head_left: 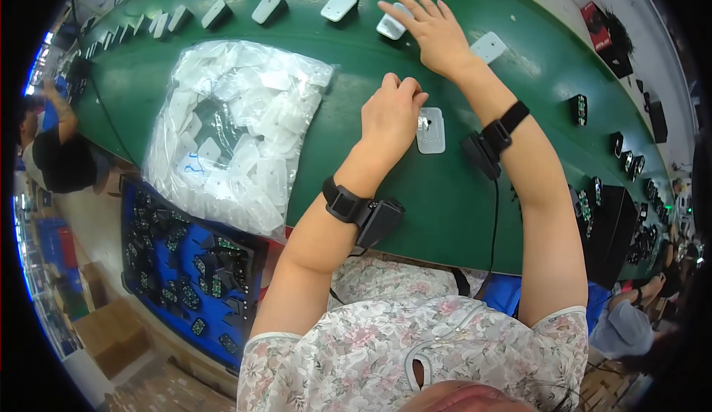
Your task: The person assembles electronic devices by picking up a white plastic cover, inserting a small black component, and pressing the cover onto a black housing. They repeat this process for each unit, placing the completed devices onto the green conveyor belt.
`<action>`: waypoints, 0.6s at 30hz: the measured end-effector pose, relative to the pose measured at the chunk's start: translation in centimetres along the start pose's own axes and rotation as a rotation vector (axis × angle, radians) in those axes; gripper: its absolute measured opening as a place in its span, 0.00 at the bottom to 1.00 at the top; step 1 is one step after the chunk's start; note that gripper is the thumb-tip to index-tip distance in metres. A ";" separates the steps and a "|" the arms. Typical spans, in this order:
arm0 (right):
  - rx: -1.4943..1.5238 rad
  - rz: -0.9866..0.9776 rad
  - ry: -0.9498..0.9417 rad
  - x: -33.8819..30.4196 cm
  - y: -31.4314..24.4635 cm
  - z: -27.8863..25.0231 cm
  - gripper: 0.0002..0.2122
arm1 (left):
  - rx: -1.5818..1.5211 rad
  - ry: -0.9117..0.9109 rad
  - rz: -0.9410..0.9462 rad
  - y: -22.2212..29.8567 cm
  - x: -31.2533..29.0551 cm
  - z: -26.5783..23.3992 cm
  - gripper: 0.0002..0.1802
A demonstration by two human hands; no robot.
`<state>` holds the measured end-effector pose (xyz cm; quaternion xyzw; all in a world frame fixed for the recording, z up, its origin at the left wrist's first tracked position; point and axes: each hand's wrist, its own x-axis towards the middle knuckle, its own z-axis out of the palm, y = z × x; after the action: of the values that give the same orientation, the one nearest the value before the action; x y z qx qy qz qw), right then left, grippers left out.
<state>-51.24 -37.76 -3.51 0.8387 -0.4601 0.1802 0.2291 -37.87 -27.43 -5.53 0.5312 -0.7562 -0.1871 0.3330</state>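
My left hand (391, 115) is closed over the green table, thumb and fingertips pressed together; anything between them is too small or hidden to make out. Beside it, a white translucent plastic cover (433, 133) lies flat. My right hand (437, 37) reaches farther out with its fingers spread and nothing gripped in it. Its fingertips hover over or touch a small case with a white cover (393, 25), which they partly hide. Another white cover (488, 46) lies under the right wrist, partly hidden.
A clear bag of white covers (237, 130) rests at the left. White-topped cases (340, 5) line the far edge. A blue tray of circuit boards (193, 271) sits at the lower left. Black cases with boards (578, 109) stand at the right. Other people are at both sides.
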 end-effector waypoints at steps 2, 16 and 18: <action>0.006 -0.032 -0.091 0.9 0.1 1.9 0.32 | 0.001 0.046 -0.014 -0.5 0.2 -0.1 0.08; 0.734 0.577 -0.472 -8.7 3.4 -9.8 0.14 | 0.185 -0.103 0.093 2.8 -2.2 -0.1 0.33; 0.792 0.738 -0.554 -11.0 2.5 -11.4 0.16 | 0.292 -0.150 0.156 3.6 -2.9 0.2 0.36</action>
<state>-60.07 -25.16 0.84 0.6610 -0.6610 0.1804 -0.3061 -39.81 -23.47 -4.27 0.4981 -0.8371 -0.0878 0.2085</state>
